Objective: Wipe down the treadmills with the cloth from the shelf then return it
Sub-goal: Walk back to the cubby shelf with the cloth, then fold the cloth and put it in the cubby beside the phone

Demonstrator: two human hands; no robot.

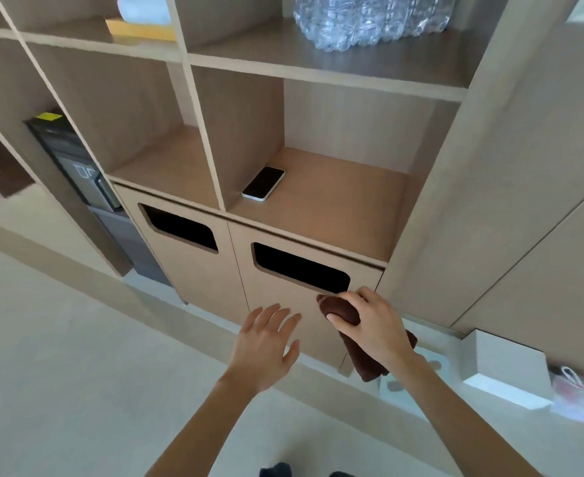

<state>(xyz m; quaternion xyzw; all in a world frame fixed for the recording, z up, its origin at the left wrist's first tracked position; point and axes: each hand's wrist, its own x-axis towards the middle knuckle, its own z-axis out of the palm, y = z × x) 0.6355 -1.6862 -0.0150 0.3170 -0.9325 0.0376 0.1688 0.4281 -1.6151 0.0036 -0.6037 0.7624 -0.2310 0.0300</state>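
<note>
While my right hand (373,325) clamps the brown cloth (344,313), my left hand (266,342) spreads open beside it, shelf (318,201) above.

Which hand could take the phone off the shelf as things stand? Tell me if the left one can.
Probably yes. The left hand is open and empty, below the cubby where the phone lies alone near the open front edge. The right hand is closed on the brown cloth.
</note>
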